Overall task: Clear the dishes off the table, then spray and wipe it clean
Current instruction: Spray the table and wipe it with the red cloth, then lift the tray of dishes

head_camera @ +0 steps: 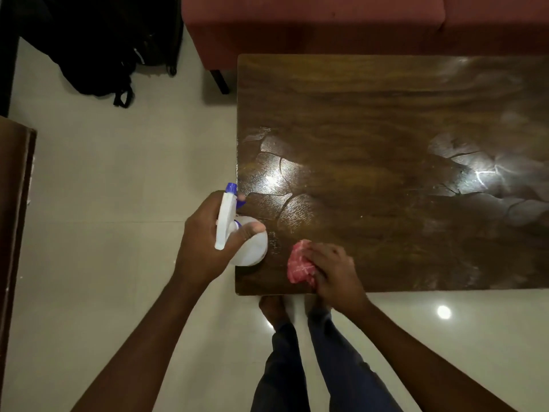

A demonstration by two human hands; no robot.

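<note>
A crumpled red cloth lies on the streaked wooden table.

**Spray bottle and cloth at the near corner of the table**

The left hand grips a white spray bottle by its neck, the blue nozzle pointing over the table's left edge. The bottle's base sits at the near left corner of the dark wooden table. Just beside it, the right hand presses a crumpled pink cloth against the tabletop near the front edge. Wet, shiny streaks cover the wood. A red sofa stands behind the table, and a black bag lies on the pale tiled floor.
</note>
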